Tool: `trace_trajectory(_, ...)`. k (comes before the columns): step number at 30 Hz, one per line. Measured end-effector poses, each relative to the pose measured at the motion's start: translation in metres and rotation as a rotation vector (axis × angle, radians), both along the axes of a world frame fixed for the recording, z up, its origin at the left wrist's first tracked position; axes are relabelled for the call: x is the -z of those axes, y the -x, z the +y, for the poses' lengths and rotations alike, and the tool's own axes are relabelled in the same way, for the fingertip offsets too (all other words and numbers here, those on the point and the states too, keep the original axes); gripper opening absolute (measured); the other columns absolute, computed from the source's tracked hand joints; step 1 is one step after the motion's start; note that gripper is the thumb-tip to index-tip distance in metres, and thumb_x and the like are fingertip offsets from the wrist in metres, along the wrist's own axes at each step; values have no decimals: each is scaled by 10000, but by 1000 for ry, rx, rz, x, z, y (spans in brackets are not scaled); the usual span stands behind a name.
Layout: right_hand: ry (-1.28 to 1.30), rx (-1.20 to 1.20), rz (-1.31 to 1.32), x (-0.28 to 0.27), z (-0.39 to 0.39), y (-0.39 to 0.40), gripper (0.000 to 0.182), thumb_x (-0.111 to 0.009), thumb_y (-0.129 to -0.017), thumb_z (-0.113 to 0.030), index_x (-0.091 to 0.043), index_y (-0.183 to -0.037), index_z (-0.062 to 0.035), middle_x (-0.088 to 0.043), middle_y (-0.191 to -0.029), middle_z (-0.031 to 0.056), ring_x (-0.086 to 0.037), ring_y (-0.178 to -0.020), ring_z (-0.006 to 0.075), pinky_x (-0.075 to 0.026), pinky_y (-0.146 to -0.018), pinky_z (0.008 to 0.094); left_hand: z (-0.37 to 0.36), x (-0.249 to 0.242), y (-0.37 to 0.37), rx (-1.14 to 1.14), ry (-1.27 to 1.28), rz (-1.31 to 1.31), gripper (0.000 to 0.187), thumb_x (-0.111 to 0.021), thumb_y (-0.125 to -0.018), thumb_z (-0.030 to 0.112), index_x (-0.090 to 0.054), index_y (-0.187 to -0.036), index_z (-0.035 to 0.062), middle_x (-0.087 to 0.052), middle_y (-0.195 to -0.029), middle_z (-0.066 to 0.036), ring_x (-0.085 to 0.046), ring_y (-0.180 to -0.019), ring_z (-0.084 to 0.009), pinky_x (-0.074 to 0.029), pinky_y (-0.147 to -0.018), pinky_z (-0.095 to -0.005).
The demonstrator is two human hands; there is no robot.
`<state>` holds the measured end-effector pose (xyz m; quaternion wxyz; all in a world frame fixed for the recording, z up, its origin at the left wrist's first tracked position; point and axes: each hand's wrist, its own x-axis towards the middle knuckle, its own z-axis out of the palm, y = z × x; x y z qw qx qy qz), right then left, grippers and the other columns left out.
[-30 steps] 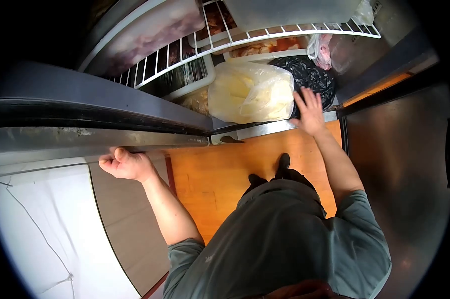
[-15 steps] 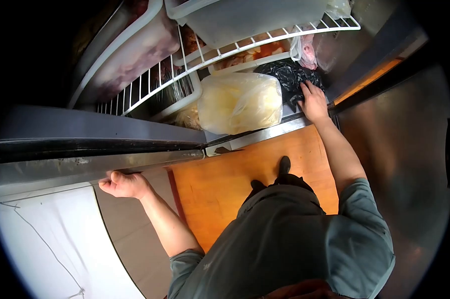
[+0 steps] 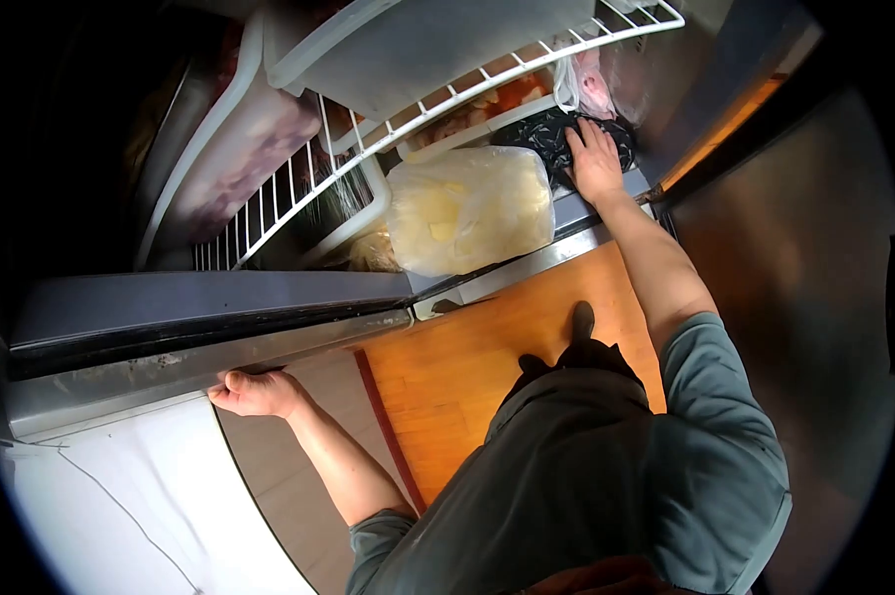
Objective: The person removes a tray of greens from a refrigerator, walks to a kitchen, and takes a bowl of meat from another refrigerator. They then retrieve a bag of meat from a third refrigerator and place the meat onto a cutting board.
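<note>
Right of the translucent yellowish plastic bag [image 3: 472, 216], the right hand [image 3: 597, 167] lies unclenched on crinkled black plastic [image 3: 535, 137]; leftward, the left hand [image 3: 257, 393] touches grey metal edging [image 3: 170, 368], grip unclear.

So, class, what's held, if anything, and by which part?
Right hand lies on the black bag, no clear grip; left hand at the metal edge, can't tell.

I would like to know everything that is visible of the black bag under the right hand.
The black bag looks like thin plastic, glossy and heavily crumpled, with creases catching the light. It lies slumped below the white wire shelf, behind and to the right of a bag with pale yellow contents. The right hand appears to rest on it, fingers extended, covering part. Its contents and opening cannot be made out.
</note>
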<state>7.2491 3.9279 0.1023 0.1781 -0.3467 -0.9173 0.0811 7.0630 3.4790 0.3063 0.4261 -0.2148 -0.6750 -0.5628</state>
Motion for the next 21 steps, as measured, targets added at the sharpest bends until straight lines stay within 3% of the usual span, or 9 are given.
trace_trajectory(4,78,4,-151,-12,-8,-7,723,-706,-706,-227,-399,-1349,-101,-318,-1438,154,-272,-1347,298,-215,-1102,456,-7,0,-1,2,48,-59,509,-551,-884,508,-377,-897,29,-476,-834,-65,-485,-746,-140,-481,-682,-259)
trace_trajectory(8,269,30,325,-19,5,-15,769,-684,-690,-295,-378,-1345,-33,-340,-1407,206,-319,-1301,359,-266,-1087,414,4,-4,-7,-47,37,-56,458,-511,-924,457,-396,-920,13,-480,-841,-82,-492,-745,-156,-489,-680,-278)
trace_trajectory(9,192,84,468,-21,13,-12,731,-662,-720,-293,-381,-1323,8,-361,-1384,226,-353,-1267,382,-295,-1072,396,4,-3,-7,-78,46,-52,455,-504,-928,452,-398,-923,10,-482,-841,-87,-494,-743,-159,-490,-676,-281)
trace_trajectory(10,277,159,512,-24,20,-10,703,-654,-751,-302,-381,-1308,29,-361,-1383,234,-354,-1268,388,-303,-1066,397,2,-1,-6,-109,57,-49,452,-498,-932,446,-400,-926,6,-483,-842,-92,-495,-741,-161,-491,-671,-284)
trace_trajectory(14,234,296,295,-26,29,9,713,-641,-794,-307,-324,-1321,54,-322,-1396,269,-345,-1286,371,-319,-1059,389,8,-6,-10,-54,31,-68,454,-483,-940,442,-400,-936,-4,-481,-854,-102,-491,-735,-168,-486,-660,-286)
trace_trajectory(15,188,329,333,-26,25,13,705,-637,-797,-268,-307,-1327,60,-370,-1355,281,-391,-1244,383,-345,-1033,403,11,-7,-11,-79,16,-55,486,-493,-917,487,-401,-903,11,-476,-825,-82,-476,-715,-150,-467,-646,-271)
trace_trajectory(18,431,335,547,-34,26,16,665,-633,-794,-224,-326,-1314,55,-440,-1286,283,-437,-1186,407,-368,-1000,423,16,-6,-10,-132,-11,-26,557,-514,-869,581,-410,-851,34,-472,-776,-44,-450,-686,-117,-431,-623,-243)
trace_trajectory(21,219,488,601,-20,37,27,492,-621,-784,-188,-460,-1200,20,-537,-1158,236,-494,-1095,398,-404,-944,436,6,-1,-2,-112,0,-9,573,-514,-867,585,-434,-889,18,-487,-805,-53,-469,-714,-125,-440,-647,-250)
